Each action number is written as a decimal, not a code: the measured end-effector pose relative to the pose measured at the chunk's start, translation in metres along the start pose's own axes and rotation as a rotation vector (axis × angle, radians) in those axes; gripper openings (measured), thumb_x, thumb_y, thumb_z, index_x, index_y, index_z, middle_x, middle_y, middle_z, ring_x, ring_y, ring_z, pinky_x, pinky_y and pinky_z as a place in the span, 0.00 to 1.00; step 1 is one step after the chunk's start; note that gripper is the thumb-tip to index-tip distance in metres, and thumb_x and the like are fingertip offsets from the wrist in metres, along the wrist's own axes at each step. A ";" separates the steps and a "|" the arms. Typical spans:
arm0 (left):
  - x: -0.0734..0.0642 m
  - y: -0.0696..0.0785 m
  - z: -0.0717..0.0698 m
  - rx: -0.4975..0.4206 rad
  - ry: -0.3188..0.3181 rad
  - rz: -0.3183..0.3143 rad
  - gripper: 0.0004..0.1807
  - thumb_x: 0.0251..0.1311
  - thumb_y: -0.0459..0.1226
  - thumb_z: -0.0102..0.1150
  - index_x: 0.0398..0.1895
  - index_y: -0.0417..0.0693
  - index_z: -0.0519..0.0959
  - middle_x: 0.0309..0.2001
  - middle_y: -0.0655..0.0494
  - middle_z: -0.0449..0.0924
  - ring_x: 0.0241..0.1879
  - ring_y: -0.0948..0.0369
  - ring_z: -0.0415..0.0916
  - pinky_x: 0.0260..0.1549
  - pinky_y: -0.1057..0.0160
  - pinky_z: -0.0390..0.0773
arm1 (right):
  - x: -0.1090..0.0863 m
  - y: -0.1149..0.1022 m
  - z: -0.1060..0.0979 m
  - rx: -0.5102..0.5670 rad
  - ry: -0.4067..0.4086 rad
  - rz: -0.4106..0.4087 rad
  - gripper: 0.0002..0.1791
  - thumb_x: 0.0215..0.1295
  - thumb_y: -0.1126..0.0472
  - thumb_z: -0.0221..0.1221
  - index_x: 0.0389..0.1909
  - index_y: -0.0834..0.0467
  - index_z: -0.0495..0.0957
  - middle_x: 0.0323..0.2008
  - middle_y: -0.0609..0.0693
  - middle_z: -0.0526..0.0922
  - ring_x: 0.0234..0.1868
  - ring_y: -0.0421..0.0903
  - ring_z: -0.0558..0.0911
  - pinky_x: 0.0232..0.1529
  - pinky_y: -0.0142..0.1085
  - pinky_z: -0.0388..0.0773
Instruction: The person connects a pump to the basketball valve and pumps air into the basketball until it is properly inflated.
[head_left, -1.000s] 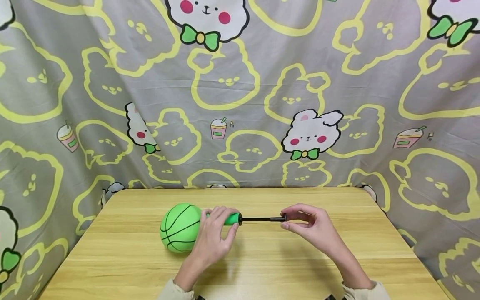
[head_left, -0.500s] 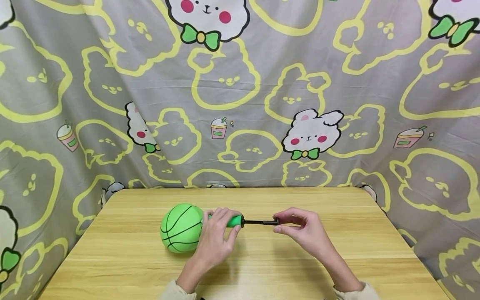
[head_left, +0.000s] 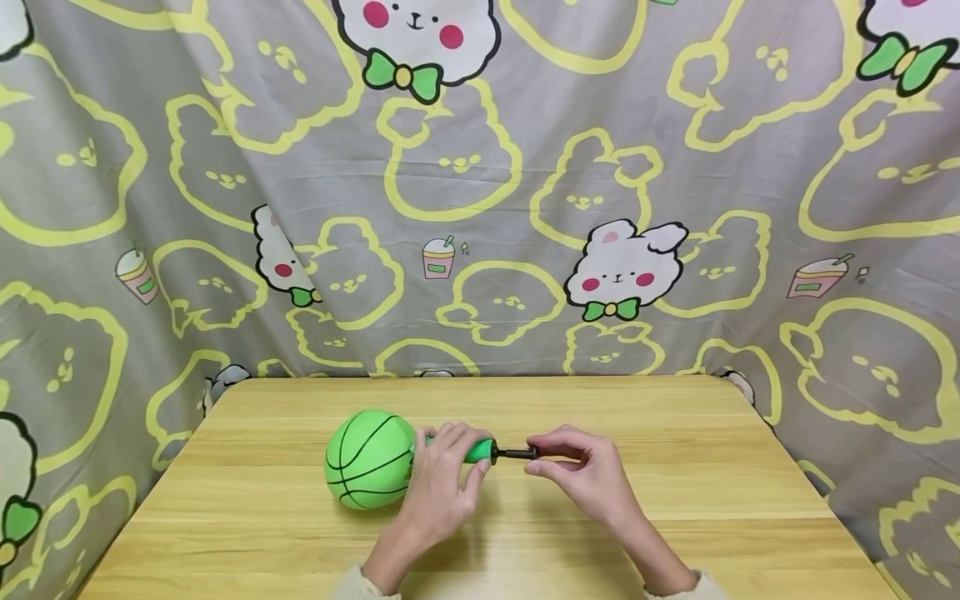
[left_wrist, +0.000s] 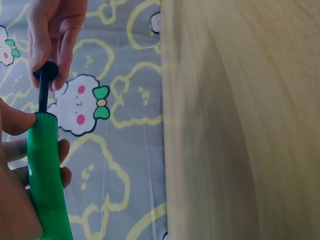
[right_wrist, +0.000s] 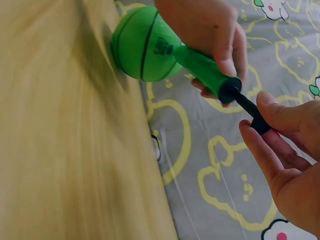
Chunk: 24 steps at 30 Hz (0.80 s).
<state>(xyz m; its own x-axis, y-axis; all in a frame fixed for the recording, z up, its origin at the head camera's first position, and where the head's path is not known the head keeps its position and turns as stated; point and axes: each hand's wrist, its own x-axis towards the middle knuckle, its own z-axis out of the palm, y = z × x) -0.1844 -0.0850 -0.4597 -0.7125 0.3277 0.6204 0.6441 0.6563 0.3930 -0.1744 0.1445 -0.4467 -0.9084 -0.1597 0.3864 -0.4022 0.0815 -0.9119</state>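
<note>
Left hand (head_left: 444, 485) grips pump (left_wrist: 46, 165); right hand (head_left: 588, 472), now closer, pinches handle (right_wrist: 260, 125); rod (head_left: 514, 454) shorter between them; stroke apparently advanced.

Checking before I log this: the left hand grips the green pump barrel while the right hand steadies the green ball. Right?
Not quite: the right hand isn't on the green ball; it pinches the black pump handle, as the right wrist view shows. The left hand does grip the green pump barrel.
</note>
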 end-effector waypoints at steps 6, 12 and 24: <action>-0.001 0.004 0.004 0.008 -0.027 0.014 0.14 0.60 0.39 0.65 0.50 0.54 0.83 0.43 0.62 0.82 0.44 0.62 0.76 0.54 0.46 0.63 | -0.004 0.007 0.011 0.009 0.010 -0.003 0.14 0.53 0.68 0.75 0.43 0.63 0.88 0.40 0.63 0.86 0.43 0.53 0.89 0.40 0.40 0.85; -0.001 0.005 0.007 0.020 -0.031 0.032 0.14 0.60 0.40 0.64 0.50 0.54 0.83 0.43 0.61 0.83 0.45 0.62 0.76 0.53 0.46 0.64 | -0.004 0.007 0.016 0.012 0.002 0.026 0.14 0.55 0.67 0.74 0.43 0.62 0.87 0.42 0.63 0.86 0.45 0.51 0.88 0.41 0.40 0.85; 0.001 -0.002 0.002 -0.002 -0.034 -0.009 0.13 0.61 0.41 0.65 0.50 0.57 0.82 0.48 0.62 0.84 0.49 0.63 0.78 0.54 0.48 0.65 | 0.002 -0.002 0.005 0.007 -0.080 -0.008 0.13 0.58 0.71 0.71 0.44 0.58 0.86 0.42 0.59 0.83 0.46 0.54 0.86 0.43 0.40 0.84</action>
<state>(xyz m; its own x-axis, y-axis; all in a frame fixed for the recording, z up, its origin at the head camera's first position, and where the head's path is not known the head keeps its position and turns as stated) -0.1863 -0.0846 -0.4611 -0.7275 0.3445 0.5934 0.6380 0.6577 0.4004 -0.1748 0.1391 -0.4443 -0.8930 -0.2382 0.3819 -0.4086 0.0731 -0.9098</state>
